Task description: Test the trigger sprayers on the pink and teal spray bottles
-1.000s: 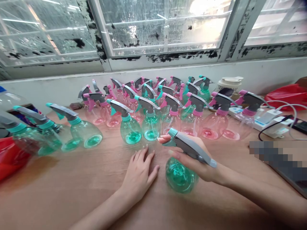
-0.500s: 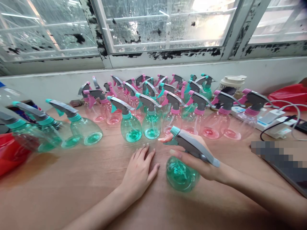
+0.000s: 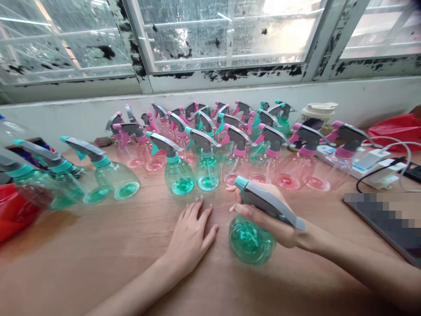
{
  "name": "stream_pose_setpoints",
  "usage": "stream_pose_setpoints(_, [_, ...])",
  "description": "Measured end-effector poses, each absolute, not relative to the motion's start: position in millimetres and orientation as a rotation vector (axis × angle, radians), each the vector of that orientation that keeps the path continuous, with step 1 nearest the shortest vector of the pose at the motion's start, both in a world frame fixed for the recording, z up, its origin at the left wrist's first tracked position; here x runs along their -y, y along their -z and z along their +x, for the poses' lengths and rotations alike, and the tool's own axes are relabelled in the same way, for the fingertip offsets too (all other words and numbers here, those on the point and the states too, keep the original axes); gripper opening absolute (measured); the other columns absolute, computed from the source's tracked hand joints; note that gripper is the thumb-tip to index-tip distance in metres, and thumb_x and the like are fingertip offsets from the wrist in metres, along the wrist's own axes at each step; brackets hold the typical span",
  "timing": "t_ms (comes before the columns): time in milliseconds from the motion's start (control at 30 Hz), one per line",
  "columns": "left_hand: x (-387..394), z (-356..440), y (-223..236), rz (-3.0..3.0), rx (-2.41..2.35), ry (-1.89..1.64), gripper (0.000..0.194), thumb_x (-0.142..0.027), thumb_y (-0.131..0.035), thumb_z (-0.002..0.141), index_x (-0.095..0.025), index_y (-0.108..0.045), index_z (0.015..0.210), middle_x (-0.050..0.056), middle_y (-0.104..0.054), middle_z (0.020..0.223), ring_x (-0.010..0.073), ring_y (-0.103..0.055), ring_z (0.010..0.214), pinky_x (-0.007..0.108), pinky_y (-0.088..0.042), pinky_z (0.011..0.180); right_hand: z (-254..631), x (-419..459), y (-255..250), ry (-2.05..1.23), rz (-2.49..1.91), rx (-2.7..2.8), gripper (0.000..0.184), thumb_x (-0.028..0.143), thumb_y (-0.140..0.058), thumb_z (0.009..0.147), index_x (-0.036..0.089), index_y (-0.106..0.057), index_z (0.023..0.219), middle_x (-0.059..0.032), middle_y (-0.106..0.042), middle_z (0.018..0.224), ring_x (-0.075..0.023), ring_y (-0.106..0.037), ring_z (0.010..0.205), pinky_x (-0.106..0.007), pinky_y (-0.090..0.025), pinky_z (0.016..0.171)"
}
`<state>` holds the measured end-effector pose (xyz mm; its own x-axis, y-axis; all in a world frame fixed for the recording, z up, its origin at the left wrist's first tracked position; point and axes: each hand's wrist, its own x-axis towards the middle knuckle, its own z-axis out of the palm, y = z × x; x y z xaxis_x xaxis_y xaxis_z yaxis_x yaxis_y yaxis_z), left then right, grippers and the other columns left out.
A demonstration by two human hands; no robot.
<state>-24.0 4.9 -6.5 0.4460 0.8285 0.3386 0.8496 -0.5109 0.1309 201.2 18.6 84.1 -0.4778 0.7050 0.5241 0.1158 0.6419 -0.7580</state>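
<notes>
My right hand (image 3: 268, 219) is wrapped round the grey and teal trigger head of a green spray bottle (image 3: 251, 241) that stands on the wooden table (image 3: 82, 259). Its fingers curl under the trigger. My left hand (image 3: 192, 235) lies flat on the table just left of the bottle, fingers stretched out, holding nothing. Beyond both hands stand several green spray bottles (image 3: 179, 175) and pink spray bottles (image 3: 297, 169) in rows toward the window.
More green bottles (image 3: 113, 175) line the left side beside a red bag (image 3: 13, 208). A white power strip (image 3: 368, 169) with cables, another red bag (image 3: 394, 127) and a white lidded jar (image 3: 317, 112) sit at the right. A dark flat device (image 3: 391, 232) lies near the right edge.
My right hand has squeezed in on the trigger head and shifted the bottle slightly right. My left hand has stayed flat in place.
</notes>
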Motion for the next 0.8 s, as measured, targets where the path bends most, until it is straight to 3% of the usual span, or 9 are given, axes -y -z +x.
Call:
stream_pose_setpoints(100, [-5.1, -23.2, 5.5, -2.615, 1.52, 0.548, 0.035, -0.034, -0.05, 0.096, -0.014, -0.058, 0.124, 0.02, -0.052, 0.138, 0.0363, -0.05, 0.126, 0.056, -0.044, 0.101, 200.9, -17.4, -82.4, -0.842, -0.669, 1.932, 0.011, 0.033, -0.058, 0.09, 0.024, -0.06, 0.096, -0.0016, -0.061, 0.08, -0.0177, -0.062, 0.075, -0.031, -0.053, 0.067])
stream_pose_setpoints(267, [-4.3, -21.9, 2.8, -2.633, 1.538, 0.513, 0.033, -0.033, -0.052, 0.096, -0.014, -0.059, 0.121, 0.02, -0.051, 0.139, 0.0368, -0.049, 0.127, 0.056, -0.042, 0.102, 199.9, -15.2, -81.6, -0.911, -0.642, 1.873, 0.024, 0.026, -0.061, 0.087, 0.023, -0.06, 0.111, -0.0054, -0.065, 0.093, -0.0228, -0.067, 0.092, -0.034, -0.057, 0.074])
stream_pose_setpoints(500, [-5.0, -21.9, 3.6, -2.621, 1.533, 0.524, 0.032, -0.034, -0.05, 0.097, -0.013, -0.061, 0.119, 0.021, -0.05, 0.138, 0.0377, -0.05, 0.125, 0.057, -0.044, 0.1, 200.8, -15.5, -78.8, -0.932, -0.636, 1.852, 0.026, 0.026, -0.063, 0.087, 0.023, -0.061, 0.112, -0.0027, -0.062, 0.088, -0.0143, -0.059, 0.063, -0.036, -0.059, 0.074])
stream_pose_setpoints(700, [-4.9, -21.4, 1.7, -2.622, 1.531, 0.496, 0.03, -0.033, -0.051, 0.096, -0.012, -0.061, 0.116, 0.022, -0.051, 0.137, 0.0375, -0.051, 0.124, 0.056, -0.043, 0.101, 201.0, -16.1, -74.0, -0.905, -0.644, 1.859, 0.028, 0.028, -0.063, 0.087, 0.025, -0.06, 0.115, -0.0006, -0.06, 0.084, -0.0129, -0.055, 0.057, -0.042, -0.056, 0.085])
stream_pose_setpoints(800, [-4.7, -20.8, 1.0, -2.621, 1.549, 0.487, 0.03, -0.033, -0.052, 0.096, -0.012, -0.062, 0.115, 0.021, -0.051, 0.138, 0.0378, -0.05, 0.125, 0.056, -0.043, 0.101, 201.4, -16.8, -73.0, -0.899, -0.636, 1.861, 0.028, 0.03, -0.064, 0.087, 0.025, -0.061, 0.115, -0.0025, -0.062, 0.089, -0.0154, -0.061, 0.065, -0.044, -0.055, 0.088])
